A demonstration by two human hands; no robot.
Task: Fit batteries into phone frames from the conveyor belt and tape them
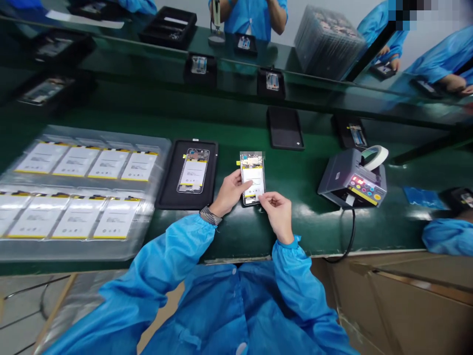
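Note:
An open phone body (253,176) with a white battery in it rests on the green bench in front of me. My left hand (231,191) holds its left edge, thumb pressed on the battery. At the phone's lower right corner, my right hand (278,211) is closed in a pinch; what it pinches is too small to name. A second phone body with a battery lies in a black tray (170,177) just to the left.
A clear tray of several white batteries (83,162) fills the bench's left side. A grey tape dispenser (351,180) stands to the right, an empty black tray (284,127) behind. Other people in blue coats work across the conveyor and at the right.

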